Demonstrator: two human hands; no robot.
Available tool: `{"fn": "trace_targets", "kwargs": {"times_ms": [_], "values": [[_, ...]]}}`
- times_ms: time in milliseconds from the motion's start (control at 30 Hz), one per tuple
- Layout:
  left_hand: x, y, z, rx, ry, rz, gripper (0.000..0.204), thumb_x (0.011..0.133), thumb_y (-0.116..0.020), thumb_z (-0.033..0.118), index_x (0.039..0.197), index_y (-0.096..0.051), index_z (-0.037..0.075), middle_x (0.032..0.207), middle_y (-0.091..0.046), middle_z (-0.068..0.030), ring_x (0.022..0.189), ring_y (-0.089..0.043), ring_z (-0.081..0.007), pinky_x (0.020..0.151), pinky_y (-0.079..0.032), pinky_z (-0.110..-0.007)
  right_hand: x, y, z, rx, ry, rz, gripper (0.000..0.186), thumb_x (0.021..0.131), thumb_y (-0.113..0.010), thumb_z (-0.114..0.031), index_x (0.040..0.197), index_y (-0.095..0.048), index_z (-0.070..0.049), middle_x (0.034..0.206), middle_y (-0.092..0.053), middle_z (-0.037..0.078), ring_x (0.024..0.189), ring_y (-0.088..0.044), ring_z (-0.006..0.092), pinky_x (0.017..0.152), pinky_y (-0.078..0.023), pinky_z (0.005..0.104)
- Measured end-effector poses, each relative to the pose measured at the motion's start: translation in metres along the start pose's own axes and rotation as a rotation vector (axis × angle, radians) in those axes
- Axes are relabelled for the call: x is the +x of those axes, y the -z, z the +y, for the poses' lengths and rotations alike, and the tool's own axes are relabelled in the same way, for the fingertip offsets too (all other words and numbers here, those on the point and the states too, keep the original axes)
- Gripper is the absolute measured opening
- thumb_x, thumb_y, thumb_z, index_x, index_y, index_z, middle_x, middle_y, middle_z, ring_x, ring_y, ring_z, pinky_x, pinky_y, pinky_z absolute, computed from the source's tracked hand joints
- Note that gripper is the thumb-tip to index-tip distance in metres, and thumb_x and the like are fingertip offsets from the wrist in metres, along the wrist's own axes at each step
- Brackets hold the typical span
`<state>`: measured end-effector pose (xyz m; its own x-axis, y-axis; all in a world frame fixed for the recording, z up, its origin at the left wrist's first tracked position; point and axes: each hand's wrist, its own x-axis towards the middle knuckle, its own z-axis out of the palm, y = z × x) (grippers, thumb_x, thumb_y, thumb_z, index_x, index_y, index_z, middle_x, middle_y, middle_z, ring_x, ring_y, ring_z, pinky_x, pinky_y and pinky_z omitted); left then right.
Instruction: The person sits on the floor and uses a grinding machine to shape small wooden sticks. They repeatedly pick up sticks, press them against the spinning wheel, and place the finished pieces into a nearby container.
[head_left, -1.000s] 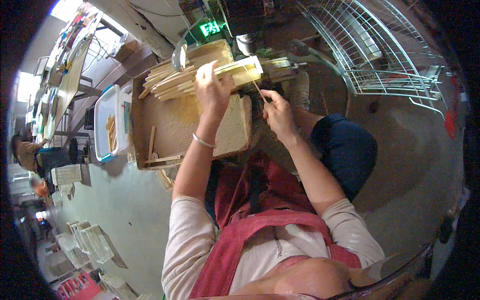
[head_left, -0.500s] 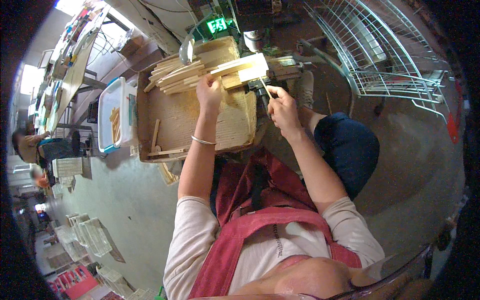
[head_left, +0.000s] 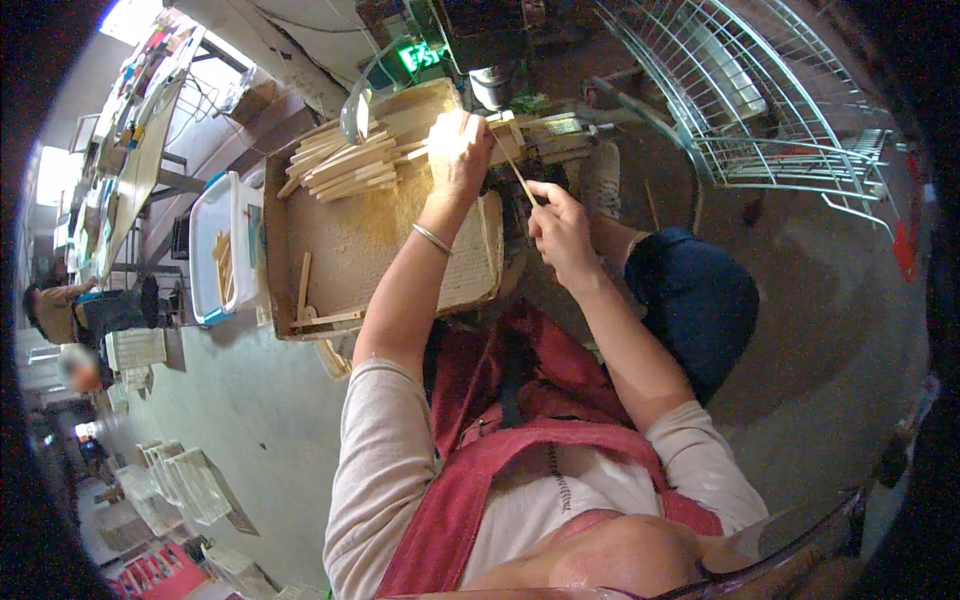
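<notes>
My right hand [head_left: 562,235] is closed round the lower end of a thin light-coloured stick [head_left: 516,172], which slants up and left towards the lit work spot. At that spot, my left hand [head_left: 460,152] lies over pale wood, its fingers curled and washed out by lamp glare; what they grip is hidden. A wood piece [head_left: 508,130] shows just right of the left hand. Left of it, a pile of wooden strips [head_left: 345,165] lies in a shallow cardboard box [head_left: 400,280] dusted with sawdust. The lamp [head_left: 357,115] hangs over the pile.
A clear plastic bin [head_left: 228,255] with wooden pieces stands left of the box. At the right is a wire cart [head_left: 790,130]. Farther left are a long table [head_left: 150,150], another person [head_left: 95,305] and stacked crates [head_left: 185,480] on the floor.
My left hand has moved right and up from the strip ends onto the lit wood. The right hand stays near its place with the stick. The view has shifted slightly.
</notes>
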<state>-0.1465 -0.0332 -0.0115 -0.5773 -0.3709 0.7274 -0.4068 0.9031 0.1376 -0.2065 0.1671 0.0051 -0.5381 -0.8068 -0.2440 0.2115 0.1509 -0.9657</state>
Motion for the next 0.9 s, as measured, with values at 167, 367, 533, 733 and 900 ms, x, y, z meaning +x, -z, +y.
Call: {"fn": "trace_targets", "kwargs": {"times_ms": [167,367,533,733,900], "values": [[-0.003,-0.004,0.002,-0.052,0.08,0.022,0.024,0.07,-0.08,0.015,0.081,-0.06,0.01,0.083,-0.057,-0.0102,0.083,-0.055,-0.0324,0.071,-0.045,-0.043,-0.042,0.008,-0.016,0.108,-0.023,0.029,0.037,0.099,-0.049,-0.008,0.136,-0.053,-0.008,0.071,-0.052,-0.002,0.048,-0.036,0.0016,0.039,-0.025,0.0183],[-0.003,-0.007,0.001,-0.156,0.162,0.048,0.022,0.069,-0.081,0.015,0.081,-0.064,0.011,0.083,-0.06,-0.01,0.084,-0.056,-0.0322,0.071,-0.045,-0.043,-0.079,0.039,-0.053,0.292,-0.03,0.043,0.033,0.1,-0.051,-0.011,0.133,-0.057,-0.012,0.073,-0.055,-0.002,0.051,-0.039,0.0021,0.041,-0.03,0.0179],[0.001,-0.011,-0.007,-0.209,0.143,0.05,0.023,0.067,-0.082,0.016,0.079,-0.064,0.011,0.079,-0.059,-0.0102,0.081,-0.056,-0.0321,0.07,-0.046,-0.043,-0.092,0.065,-0.089,0.314,0.018,0.115,0.034,0.101,-0.052,-0.015,0.135,-0.056,-0.011,0.074,-0.053,-0.002,0.048,-0.035,0.0012,0.04,-0.024,0.0163],[0.0,-0.01,0.001,-0.148,0.16,0.044,0.02,0.072,-0.08,0.015,0.078,-0.061,0.01,0.08,-0.06,-0.0108,0.081,-0.056,-0.0324,0.07,-0.046,-0.044,-0.1,0.095,-0.127,0.24,0.236,0.228,0.038,0.103,-0.046,-0.013,0.14,-0.051,-0.005,0.069,-0.046,-0.001,0.045,-0.029,0.0024,0.039,-0.022,0.0181],[-0.004,-0.016,0.0,-0.114,0.0,0.116,0.022,0.071,-0.078,0.011,0.075,-0.057,0.009,0.079,-0.056,-0.009,0.078,-0.055,-0.0319,0.067,-0.045,-0.043,-0.093,0.114,-0.131,0.259,0.279,0.288,0.038,0.101,-0.048,-0.013,0.138,-0.053,-0.005,0.071,-0.048,0.001,0.044,-0.03,0.003,0.038,-0.022,0.0189]]}}
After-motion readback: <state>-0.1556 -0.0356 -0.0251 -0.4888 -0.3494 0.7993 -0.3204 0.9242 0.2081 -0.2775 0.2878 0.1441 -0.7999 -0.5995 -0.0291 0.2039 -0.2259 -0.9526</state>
